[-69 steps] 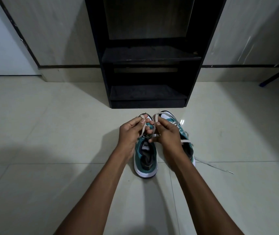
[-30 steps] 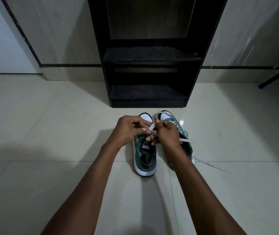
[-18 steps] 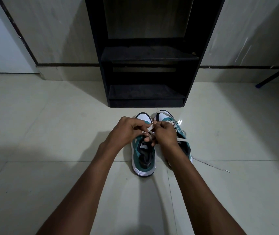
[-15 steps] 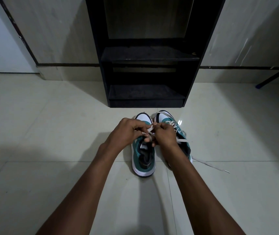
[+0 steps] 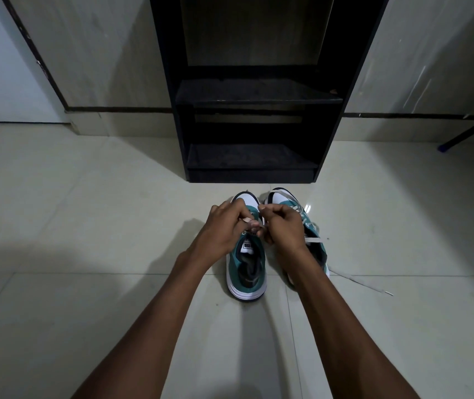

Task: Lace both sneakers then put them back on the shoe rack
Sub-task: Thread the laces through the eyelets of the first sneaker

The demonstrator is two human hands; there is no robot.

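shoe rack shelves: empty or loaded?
Empty. Both visible shelves of the black wooden shoe rack are bare; the two teal-and-white sneakers stand on the tiled floor before it.

The left hand and right hand cover the lace rows of the left teal-and-white sneaker; the right forearm hides most of the right teal-and-white sneaker. The tall black wooden shoe rack is cut off at the top edge.

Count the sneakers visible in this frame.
2. Left sneaker on the floor under both hands; right sneaker beside it, partly hidden by the right hand.
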